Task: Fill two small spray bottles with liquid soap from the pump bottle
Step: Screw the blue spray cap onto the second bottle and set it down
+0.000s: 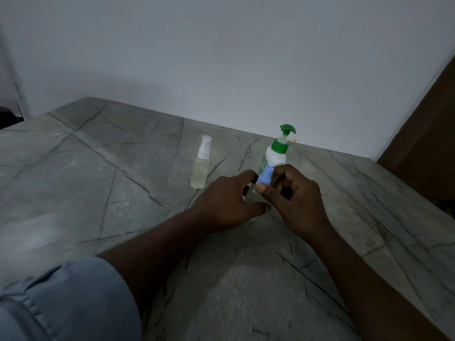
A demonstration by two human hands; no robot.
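Left hand point(229, 200) gripped a small clear plastic spray bottle point(252, 193); right hand point(298, 200) pinched its blue spray cap point(264, 177), near a green-topped white pump bottle point(277, 156).

One wide-angle view looks from the person's head, forward and down across the grey veined bench point(98, 180) to the pale wall point(221, 57) that closes it at the back. The camera sits close. Both forearms reach up from the bottom edge, a blue sleeve point(61, 303) fills the lower-left corner, and the left hand point(226, 200) and right hand point(298, 200) meet on a blue-capped spray bottle point(264, 177) just right of centre.
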